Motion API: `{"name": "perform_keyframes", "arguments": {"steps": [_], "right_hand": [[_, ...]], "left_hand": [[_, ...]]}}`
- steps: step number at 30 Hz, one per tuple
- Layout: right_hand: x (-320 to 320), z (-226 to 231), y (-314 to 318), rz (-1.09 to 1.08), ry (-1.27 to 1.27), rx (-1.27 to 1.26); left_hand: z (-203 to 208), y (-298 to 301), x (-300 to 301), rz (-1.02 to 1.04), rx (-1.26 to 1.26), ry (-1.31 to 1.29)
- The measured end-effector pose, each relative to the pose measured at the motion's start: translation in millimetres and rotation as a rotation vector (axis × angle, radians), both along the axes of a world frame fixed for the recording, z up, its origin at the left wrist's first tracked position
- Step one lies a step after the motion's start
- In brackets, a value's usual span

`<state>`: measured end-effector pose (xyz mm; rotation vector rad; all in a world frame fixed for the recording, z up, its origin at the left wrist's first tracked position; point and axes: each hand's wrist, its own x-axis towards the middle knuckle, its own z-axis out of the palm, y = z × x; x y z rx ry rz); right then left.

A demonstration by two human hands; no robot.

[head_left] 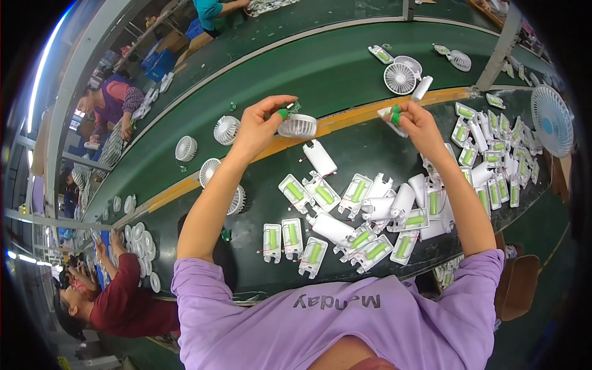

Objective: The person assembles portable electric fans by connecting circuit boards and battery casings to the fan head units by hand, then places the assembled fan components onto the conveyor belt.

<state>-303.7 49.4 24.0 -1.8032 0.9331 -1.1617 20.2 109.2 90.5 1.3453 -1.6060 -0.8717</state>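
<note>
My left hand (264,123) is raised over the yellow edge strip, its thumb and forefinger closed on a small green circuit board (295,107). Right beneath those fingertips is a white round fan head (298,127), seen from the side; whether it is joined to the board I cannot tell. My right hand (418,126) pinches a white plastic handle shell (392,121), partly covered by the fingers. Green wraps show on both thumbs. Below the hands lie many white handle shells (332,229), several with green battery cells (313,253) and thin wires.
More fan heads (226,130) sit on the green conveyor belt (265,68) beyond the yellow strip (345,117). A heap of battery shells (493,154) is at the right, near a larger blue-white fan (552,120). Other people (132,293) work along the left; a metal post (498,52) stands at far right.
</note>
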Motion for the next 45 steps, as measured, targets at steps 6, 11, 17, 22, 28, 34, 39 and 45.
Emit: {"name": "perform_keyframes", "arguments": {"steps": [6,11,17,22,28,34,39,45], "right_hand": [[-9.4,12.1,11.4,0.091,0.181,0.301],[1.4,24.6,17.8,0.123,0.085,0.365],[1.5,9.1,18.5,0.121,0.302,0.21],[-21.1,14.3,21.5,0.021,0.351,0.137],[-23.7,40.1,19.0,0.062,0.361,0.092],[-66.9,30.9,10.4,0.017,0.39,0.215],[-64.6,27.3,-2.3,0.076,0.424,0.269],[-41.6,26.1,-63.0,0.101,0.503,0.309]], "left_hand": [[16.1,12.7,-12.5,-0.049,0.084,0.047],[25.5,28.3,-19.2,-0.072,0.156,-0.009],[36.1,59.2,1.2,-0.065,0.164,-0.058],[63.3,108.1,51.0,-0.009,0.126,0.101],[76.6,119.4,82.1,-0.158,0.35,-0.341],[5.7,6.4,99.5,0.035,-0.012,-0.891],[-58.4,-57.1,100.4,0.378,0.171,-1.022],[-55.2,-57.4,125.5,-0.018,0.48,-1.008]]}}
